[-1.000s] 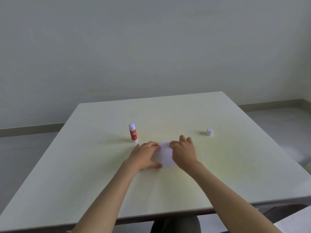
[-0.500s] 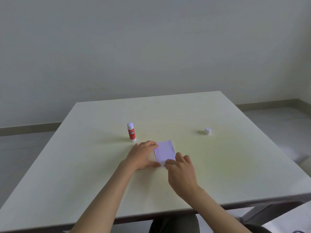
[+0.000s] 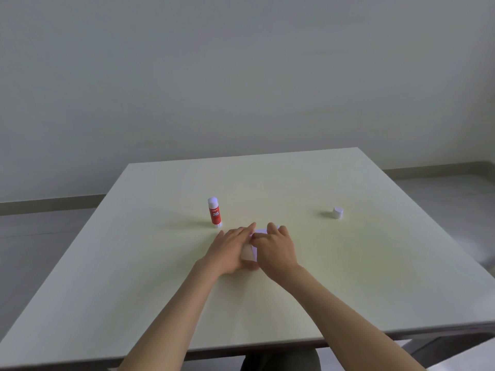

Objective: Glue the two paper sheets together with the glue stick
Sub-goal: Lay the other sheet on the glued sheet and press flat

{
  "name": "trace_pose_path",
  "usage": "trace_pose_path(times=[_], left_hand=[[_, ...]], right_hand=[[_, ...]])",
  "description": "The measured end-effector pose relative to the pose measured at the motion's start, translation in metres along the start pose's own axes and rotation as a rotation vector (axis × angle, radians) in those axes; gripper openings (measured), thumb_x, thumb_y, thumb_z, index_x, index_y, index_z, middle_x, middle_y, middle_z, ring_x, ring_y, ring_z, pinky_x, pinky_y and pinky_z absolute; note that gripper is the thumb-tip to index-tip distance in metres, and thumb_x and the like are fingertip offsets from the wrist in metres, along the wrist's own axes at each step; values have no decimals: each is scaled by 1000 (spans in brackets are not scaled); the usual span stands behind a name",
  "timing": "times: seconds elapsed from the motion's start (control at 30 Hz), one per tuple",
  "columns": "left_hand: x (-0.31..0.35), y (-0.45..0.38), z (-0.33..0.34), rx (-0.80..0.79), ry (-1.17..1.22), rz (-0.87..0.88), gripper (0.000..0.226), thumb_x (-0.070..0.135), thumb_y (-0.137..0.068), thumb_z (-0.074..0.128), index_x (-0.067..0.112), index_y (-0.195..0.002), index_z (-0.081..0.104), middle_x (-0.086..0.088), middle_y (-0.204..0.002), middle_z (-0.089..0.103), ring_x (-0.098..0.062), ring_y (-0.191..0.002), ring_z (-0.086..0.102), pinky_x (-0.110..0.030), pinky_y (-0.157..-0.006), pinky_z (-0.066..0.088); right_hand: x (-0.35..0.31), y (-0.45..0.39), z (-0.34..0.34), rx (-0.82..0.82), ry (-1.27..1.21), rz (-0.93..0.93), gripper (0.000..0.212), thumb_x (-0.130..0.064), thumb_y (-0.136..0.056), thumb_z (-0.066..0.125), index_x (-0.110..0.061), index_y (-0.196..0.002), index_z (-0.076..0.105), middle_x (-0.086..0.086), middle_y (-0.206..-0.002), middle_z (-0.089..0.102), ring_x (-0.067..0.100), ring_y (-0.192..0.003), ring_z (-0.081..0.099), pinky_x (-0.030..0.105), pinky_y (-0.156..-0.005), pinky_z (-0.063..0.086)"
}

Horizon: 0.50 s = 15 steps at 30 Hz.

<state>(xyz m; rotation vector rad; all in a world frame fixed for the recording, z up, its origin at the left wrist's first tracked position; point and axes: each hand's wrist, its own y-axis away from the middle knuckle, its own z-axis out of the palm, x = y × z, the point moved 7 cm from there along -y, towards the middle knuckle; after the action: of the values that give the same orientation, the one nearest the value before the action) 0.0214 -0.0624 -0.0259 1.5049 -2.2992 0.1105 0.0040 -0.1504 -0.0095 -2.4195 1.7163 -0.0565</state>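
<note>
On the middle of the counter (image 3: 348, 277) both hands lie flat and open over the pale paper sheets (image 3: 259, 231), mostly covering them. Left hand (image 3: 232, 247) and right hand (image 3: 276, 246) press down, fingers extended, gripping nothing. Glue stick (image 3: 214, 212) stands upright just beyond the left hand; its white cap (image 3: 337, 212) sits far right.

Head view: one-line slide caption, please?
Both hands, left hand and right hand, press paper flat on table; glue stick upright, cap apart.
</note>
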Motion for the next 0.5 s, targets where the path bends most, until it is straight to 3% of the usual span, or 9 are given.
trace_pose_path(times=[0.17,0.3,0.4,0.5], left_hand=[[-1,-1,1,-4,7,-9,102,55,-71,68,27,-150,12,9,-154,30,-16,-140,31,-44,-114,28],[-1,-2,0,-2,-22,-2,101,53,-70,69,25,-150,13,9,-152,32,-17,-138,33,-43,-113,29],[0,-2,-1,5,-27,7,100,53,-71,69,24,-150,16,10,-151,34,-16,-137,34,-40,-111,31],[1,-1,-2,13,-31,11,99,53,-71,70,24,-149,17,9,-151,34,-16,-136,35,-36,-109,34]], right_hand=[[22,-3,-9,33,46,46,36,-4,-80,39,-19,-95,69,-9,-93,70,24,-94,48,29,-72,24],[49,0,-12,9,51,127,38,2,-76,37,-16,-87,68,-8,-90,70,23,-88,41,29,-70,21],[52,8,-19,39,111,142,28,5,-69,48,-15,-68,67,-6,-69,68,22,-76,37,29,-66,24],[41,23,-26,90,210,96,25,7,-47,56,-17,-41,56,-5,-41,55,20,-59,35,27,-54,26]])
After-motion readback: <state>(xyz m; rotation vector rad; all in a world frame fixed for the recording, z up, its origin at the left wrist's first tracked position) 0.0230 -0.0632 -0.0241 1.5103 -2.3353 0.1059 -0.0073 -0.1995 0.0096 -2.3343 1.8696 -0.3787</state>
